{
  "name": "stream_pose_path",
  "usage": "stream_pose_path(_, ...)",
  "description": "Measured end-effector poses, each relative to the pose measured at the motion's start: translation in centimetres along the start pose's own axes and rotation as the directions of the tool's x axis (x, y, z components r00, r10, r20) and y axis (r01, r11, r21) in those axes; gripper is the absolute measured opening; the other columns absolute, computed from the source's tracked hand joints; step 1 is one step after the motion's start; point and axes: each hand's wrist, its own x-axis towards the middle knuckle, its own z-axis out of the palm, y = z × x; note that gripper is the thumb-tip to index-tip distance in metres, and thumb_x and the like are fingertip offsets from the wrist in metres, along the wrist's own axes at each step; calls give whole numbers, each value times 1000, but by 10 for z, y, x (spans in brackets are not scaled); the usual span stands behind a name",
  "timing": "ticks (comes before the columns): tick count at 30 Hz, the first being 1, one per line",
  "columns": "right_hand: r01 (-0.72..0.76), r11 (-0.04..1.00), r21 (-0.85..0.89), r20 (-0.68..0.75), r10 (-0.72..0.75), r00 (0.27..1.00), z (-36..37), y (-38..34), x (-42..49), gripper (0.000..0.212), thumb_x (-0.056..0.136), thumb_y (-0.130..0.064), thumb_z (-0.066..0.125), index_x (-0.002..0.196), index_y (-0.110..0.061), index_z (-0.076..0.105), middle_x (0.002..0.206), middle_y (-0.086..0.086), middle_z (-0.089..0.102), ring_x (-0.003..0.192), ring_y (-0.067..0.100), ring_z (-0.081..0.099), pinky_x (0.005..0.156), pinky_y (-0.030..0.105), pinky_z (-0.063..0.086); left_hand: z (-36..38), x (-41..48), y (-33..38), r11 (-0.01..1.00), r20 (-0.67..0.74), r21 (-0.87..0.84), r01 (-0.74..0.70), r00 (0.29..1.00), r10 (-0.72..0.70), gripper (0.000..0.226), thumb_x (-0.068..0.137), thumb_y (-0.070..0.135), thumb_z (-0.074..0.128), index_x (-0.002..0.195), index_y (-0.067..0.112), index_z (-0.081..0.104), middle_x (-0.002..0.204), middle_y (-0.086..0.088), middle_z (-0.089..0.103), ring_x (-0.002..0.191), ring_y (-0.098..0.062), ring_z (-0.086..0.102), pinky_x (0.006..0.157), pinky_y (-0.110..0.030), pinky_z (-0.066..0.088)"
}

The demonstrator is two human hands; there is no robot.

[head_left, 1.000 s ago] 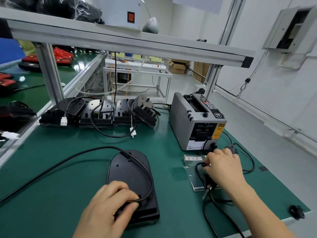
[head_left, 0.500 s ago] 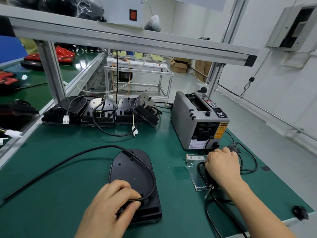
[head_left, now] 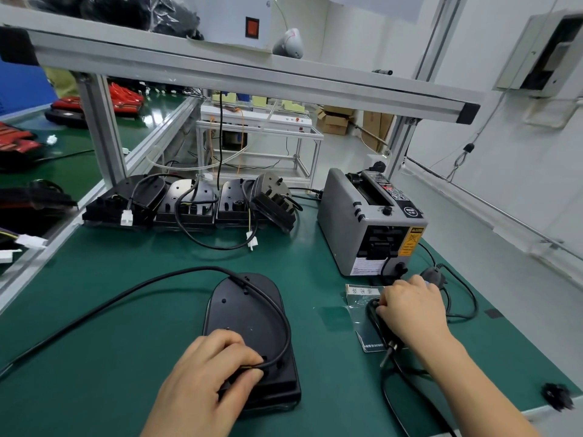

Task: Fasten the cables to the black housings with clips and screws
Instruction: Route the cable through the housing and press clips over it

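Legend: with curled fingers of my left hand (head_left: 208,373) I am pinching the cable (head_left: 189,270) onto the near end of the housing (head_left: 246,310). The cable looks springy and apt to lift, the housing rigid, light and apt to slide, so I am judging that end the best hold. My right hand (head_left: 410,313), well apart, is gripping the screwdriver (head_left: 375,320).
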Motion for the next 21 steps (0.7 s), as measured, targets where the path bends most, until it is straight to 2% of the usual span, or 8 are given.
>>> stream_pose_path(3,-10,1000,-9,-28,10,1000,0,-5,0,24,86,-26,46,96,-21,67,98,-6,63,102,21,47,86,32,34,0,0,0,1000,12,7,15,1000,-15,13,75,50,50,81,42,58,91,29,51,86,6,48,54,-13,44)
stream_pose_path(4,-17,1000,-2,-32,17,999,0,-6,-1,25,86,-26,45,96,-20,67,99,-5,63,102,22,47,86,32,34,0,0,0,1000,13,10,15,1000,-15,13,75,50,50,82,43,58,91,29,51,86,6,48,56,-16,44)
stream_pose_path(5,-27,1000,15,-39,27,999,-1,-6,-2,26,86,-27,44,95,-20,66,99,-5,63,102,22,47,86,32,35,0,0,0,1000,14,10,16,1000,-16,13,75,50,50,82,43,58,92,29,51,86,6,47,59,-17,44)
stream_pose_path(8,-41,993,107,-99,52,994,-9,-9,-8,26,88,-34,42,95,-26,66,98,-9,62,100,19,46,84,31,37,-1,0,0,1000,31,8,28,999,-29,13,75,50,49,82,43,57,92,29,50,86,5,47,56,-11,43)
stream_pose_path(10,-17,981,195,-130,43,991,-19,-16,-13,25,87,-34,43,94,-28,67,97,-10,63,98,18,47,82,31,38,0,-1,-1,999,37,8,35,999,-35,14,75,51,48,83,43,56,92,29,51,88,5,47,57,-14,44)
stream_pose_path(15,166,849,502,-157,-99,983,-50,-57,-35,20,87,-37,53,97,-29,68,100,-8,65,99,17,48,87,30,40,-3,1,0,988,67,-109,114,992,-107,19,73,59,49,84,47,60,95,27,57,96,2,51,70,-17,44)
stream_pose_path(18,356,754,552,-312,-209,927,-62,-89,-59,15,82,-33,61,88,-22,69,90,-5,66,92,20,54,83,31,43,-5,11,0,984,24,-103,149,989,-147,15,81,49,51,86,43,64,92,26,60,97,2,51,80,-6,35)
stream_pose_path(21,453,671,587,-457,-188,870,-73,-112,-74,12,73,-30,60,75,-20,67,76,-7,64,77,22,58,69,33,52,-4,24,2,985,-13,-83,152,988,-153,25,81,37,54,99,29,70,93,25,60,92,0,51,80,-9,35)
